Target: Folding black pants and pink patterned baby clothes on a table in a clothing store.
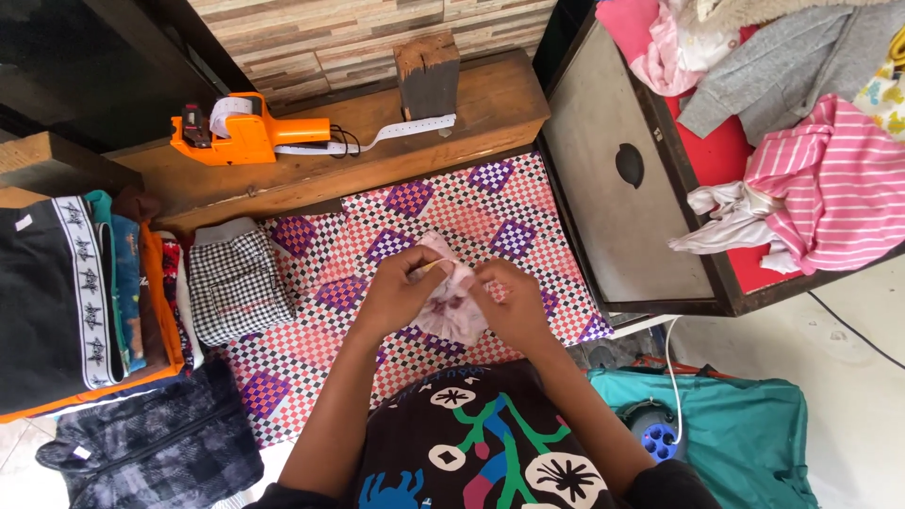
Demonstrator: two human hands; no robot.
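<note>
Hands met at frame centre: left hand and right hand pinched a small pink garment, seemingly soft, light, best gripped by its edges.

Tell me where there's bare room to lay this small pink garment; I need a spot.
Free: checkered mat between wooden ledge and both hands; grey board around its dark hole. Crowded: folded stack left, clothes pile right.

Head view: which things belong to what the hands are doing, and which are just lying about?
In hand:
- small pink garment
- left hand
- right hand

Lying about:
- orange label gun
- checked folded cloth
- pink striped garment
- wooden block
</note>
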